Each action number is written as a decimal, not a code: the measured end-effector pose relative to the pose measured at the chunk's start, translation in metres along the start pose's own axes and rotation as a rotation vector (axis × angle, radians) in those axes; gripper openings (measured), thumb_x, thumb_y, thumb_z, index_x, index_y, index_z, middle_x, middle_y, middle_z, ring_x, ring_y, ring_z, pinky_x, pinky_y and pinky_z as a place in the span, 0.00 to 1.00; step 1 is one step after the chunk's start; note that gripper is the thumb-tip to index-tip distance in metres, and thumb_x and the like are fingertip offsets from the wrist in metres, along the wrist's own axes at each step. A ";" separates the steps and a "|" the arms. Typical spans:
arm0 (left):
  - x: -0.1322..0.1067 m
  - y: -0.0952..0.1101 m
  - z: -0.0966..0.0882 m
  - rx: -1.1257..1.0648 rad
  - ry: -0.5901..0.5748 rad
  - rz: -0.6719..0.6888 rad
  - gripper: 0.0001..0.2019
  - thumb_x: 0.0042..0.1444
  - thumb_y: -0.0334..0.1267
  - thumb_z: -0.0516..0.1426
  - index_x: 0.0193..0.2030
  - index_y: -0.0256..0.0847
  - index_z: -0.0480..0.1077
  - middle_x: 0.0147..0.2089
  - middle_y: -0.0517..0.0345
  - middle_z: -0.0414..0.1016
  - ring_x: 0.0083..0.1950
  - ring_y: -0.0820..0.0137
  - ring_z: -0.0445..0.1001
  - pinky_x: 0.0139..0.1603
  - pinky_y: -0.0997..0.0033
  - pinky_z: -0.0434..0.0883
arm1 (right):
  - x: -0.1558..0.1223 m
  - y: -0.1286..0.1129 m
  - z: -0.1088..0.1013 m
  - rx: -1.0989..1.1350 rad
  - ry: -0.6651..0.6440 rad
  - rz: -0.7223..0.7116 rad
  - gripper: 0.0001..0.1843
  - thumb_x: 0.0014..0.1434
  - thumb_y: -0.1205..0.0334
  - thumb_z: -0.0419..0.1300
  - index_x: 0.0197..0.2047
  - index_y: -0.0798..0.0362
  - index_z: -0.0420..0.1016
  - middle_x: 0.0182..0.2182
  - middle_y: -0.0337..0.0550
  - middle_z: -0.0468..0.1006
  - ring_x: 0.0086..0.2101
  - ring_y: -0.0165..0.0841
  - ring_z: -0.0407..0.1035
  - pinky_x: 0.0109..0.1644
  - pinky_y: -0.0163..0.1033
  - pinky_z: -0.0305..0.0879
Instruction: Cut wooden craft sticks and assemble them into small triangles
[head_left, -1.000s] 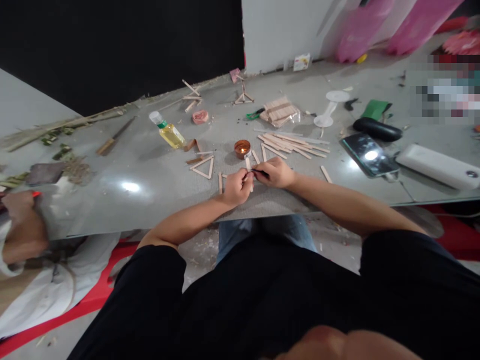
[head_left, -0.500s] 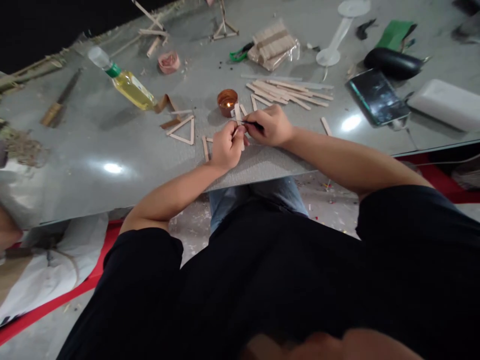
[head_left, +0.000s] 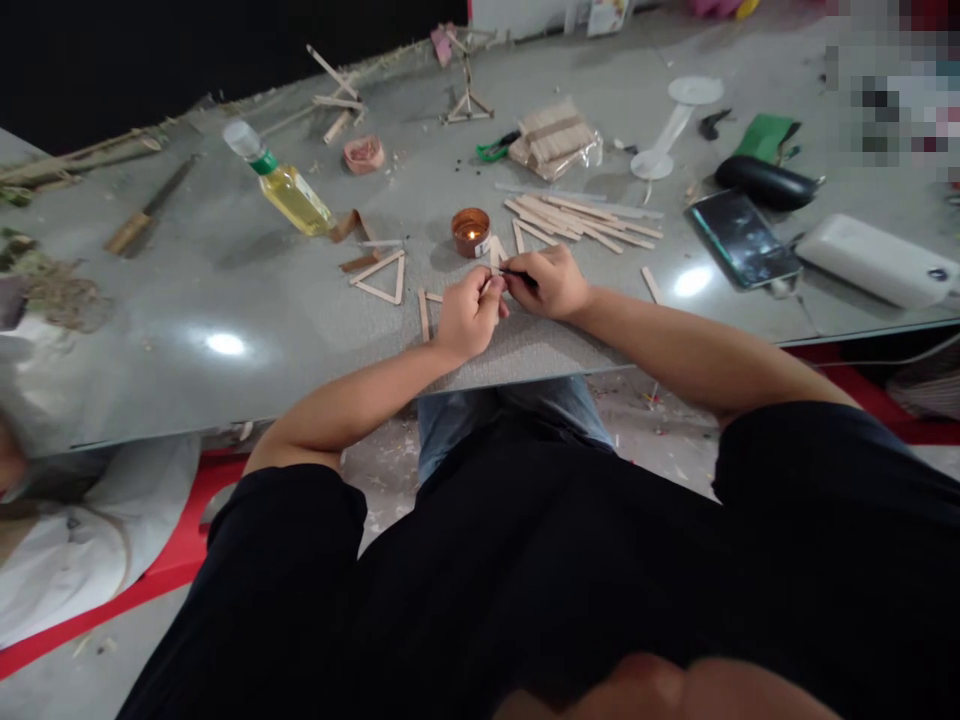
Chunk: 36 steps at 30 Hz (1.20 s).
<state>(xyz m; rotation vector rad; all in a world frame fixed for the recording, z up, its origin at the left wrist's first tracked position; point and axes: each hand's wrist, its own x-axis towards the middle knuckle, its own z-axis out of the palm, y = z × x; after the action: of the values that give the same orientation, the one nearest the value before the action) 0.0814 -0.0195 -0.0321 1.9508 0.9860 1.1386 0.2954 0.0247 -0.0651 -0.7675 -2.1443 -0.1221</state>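
My left hand (head_left: 471, 312) is closed on a wooden craft stick (head_left: 496, 252), pinched at the fingertips. Against it, my right hand (head_left: 556, 283) grips a slim dark tool (head_left: 511, 271) whose thin tip meets the stick; its exact kind is too small to make out. Just beyond the hands burns a candle in a copper-coloured cup (head_left: 471, 246). Left of them lies a triangle of craft sticks (head_left: 400, 277), with another stick (head_left: 424, 315) partly hidden by my left hand. A loose pile of craft sticks (head_left: 581, 218) spreads behind my right hand.
On the left stand an oil bottle (head_left: 296, 203) and a knife (head_left: 131, 232). Packed sticks (head_left: 555, 140) and a white spool (head_left: 671, 130) lie at the back. A phone (head_left: 742, 240) and white power bank (head_left: 870, 260) are at right. Another person's clothing (head_left: 105, 530) shows lower left.
The camera has tilted, so the table sits lower in view. Both hands stay together around the stick and tool, with only slight movement.
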 end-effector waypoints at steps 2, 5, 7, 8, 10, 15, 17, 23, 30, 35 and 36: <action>-0.001 0.003 -0.001 -0.002 -0.016 -0.012 0.23 0.77 0.59 0.49 0.40 0.43 0.70 0.27 0.62 0.80 0.29 0.75 0.77 0.36 0.70 0.70 | -0.004 0.001 0.001 0.016 0.001 0.002 0.16 0.79 0.53 0.53 0.53 0.56 0.76 0.33 0.42 0.79 0.29 0.26 0.70 0.35 0.34 0.64; -0.003 0.006 -0.003 -0.014 -0.037 -0.032 0.22 0.77 0.58 0.50 0.39 0.43 0.70 0.27 0.62 0.80 0.29 0.75 0.77 0.37 0.70 0.71 | -0.011 0.004 0.003 0.053 -0.016 0.004 0.18 0.77 0.50 0.59 0.55 0.57 0.76 0.37 0.41 0.79 0.33 0.26 0.72 0.39 0.34 0.72; -0.003 0.008 -0.004 -0.031 -0.057 -0.047 0.22 0.77 0.57 0.50 0.39 0.43 0.70 0.27 0.62 0.80 0.29 0.75 0.77 0.37 0.70 0.71 | -0.016 0.006 0.005 0.083 -0.032 0.006 0.21 0.75 0.47 0.62 0.58 0.57 0.76 0.46 0.45 0.79 0.41 0.29 0.75 0.47 0.39 0.79; -0.003 0.008 -0.005 -0.041 -0.068 -0.055 0.22 0.77 0.57 0.50 0.38 0.43 0.70 0.27 0.62 0.80 0.29 0.75 0.77 0.37 0.70 0.71 | -0.018 0.006 0.005 0.099 -0.040 0.008 0.22 0.74 0.47 0.63 0.59 0.57 0.75 0.50 0.47 0.79 0.46 0.32 0.76 0.51 0.42 0.80; -0.002 0.010 -0.007 -0.066 -0.092 -0.076 0.22 0.77 0.57 0.51 0.37 0.43 0.70 0.27 0.61 0.80 0.29 0.74 0.77 0.37 0.70 0.70 | -0.021 0.007 0.007 0.127 -0.056 0.014 0.24 0.74 0.47 0.64 0.62 0.56 0.75 0.55 0.49 0.78 0.51 0.35 0.76 0.56 0.46 0.80; -0.003 0.013 -0.010 -0.146 -0.148 -0.158 0.23 0.76 0.57 0.52 0.36 0.42 0.68 0.27 0.61 0.80 0.29 0.75 0.76 0.35 0.72 0.69 | -0.021 -0.001 0.002 0.171 -0.091 0.028 0.25 0.73 0.47 0.64 0.63 0.56 0.74 0.58 0.50 0.77 0.54 0.37 0.76 0.59 0.49 0.80; -0.004 0.014 -0.011 -0.181 -0.162 -0.199 0.23 0.76 0.57 0.53 0.36 0.42 0.69 0.27 0.61 0.80 0.28 0.76 0.75 0.34 0.72 0.69 | -0.018 -0.008 -0.003 0.175 -0.106 0.031 0.23 0.74 0.47 0.64 0.62 0.56 0.75 0.54 0.49 0.78 0.50 0.35 0.76 0.56 0.46 0.80; -0.014 0.018 -0.007 -0.271 -0.178 -0.342 0.24 0.75 0.61 0.51 0.39 0.42 0.69 0.26 0.63 0.77 0.26 0.76 0.72 0.32 0.74 0.68 | -0.008 -0.031 -0.022 0.173 -0.135 0.053 0.15 0.76 0.62 0.56 0.59 0.58 0.76 0.36 0.44 0.81 0.32 0.27 0.71 0.35 0.34 0.64; -0.027 0.022 -0.009 -0.315 -0.213 -0.466 0.21 0.76 0.59 0.50 0.42 0.43 0.66 0.24 0.67 0.68 0.26 0.77 0.66 0.31 0.74 0.63 | -0.003 -0.044 -0.025 0.280 -0.255 0.144 0.15 0.76 0.60 0.54 0.59 0.57 0.76 0.39 0.48 0.83 0.32 0.30 0.73 0.37 0.37 0.64; -0.028 0.025 -0.018 -0.335 -0.305 -0.513 0.20 0.76 0.56 0.51 0.39 0.43 0.65 0.23 0.67 0.66 0.24 0.77 0.62 0.29 0.73 0.60 | 0.005 -0.054 -0.037 0.506 -0.422 0.239 0.12 0.78 0.57 0.51 0.49 0.55 0.72 0.30 0.40 0.77 0.27 0.28 0.67 0.34 0.35 0.59; -0.028 0.025 -0.020 -0.326 -0.321 -0.515 0.20 0.76 0.56 0.52 0.38 0.43 0.65 0.23 0.67 0.66 0.24 0.76 0.63 0.29 0.73 0.60 | 0.007 -0.055 -0.041 0.562 -0.456 0.259 0.12 0.79 0.57 0.50 0.47 0.54 0.70 0.29 0.38 0.76 0.26 0.28 0.66 0.33 0.35 0.58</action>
<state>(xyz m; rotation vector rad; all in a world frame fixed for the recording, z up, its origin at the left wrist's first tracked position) 0.0613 -0.0527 -0.0144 1.4431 0.9772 0.6237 0.2886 -0.0303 -0.0239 -0.7693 -2.2965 0.8282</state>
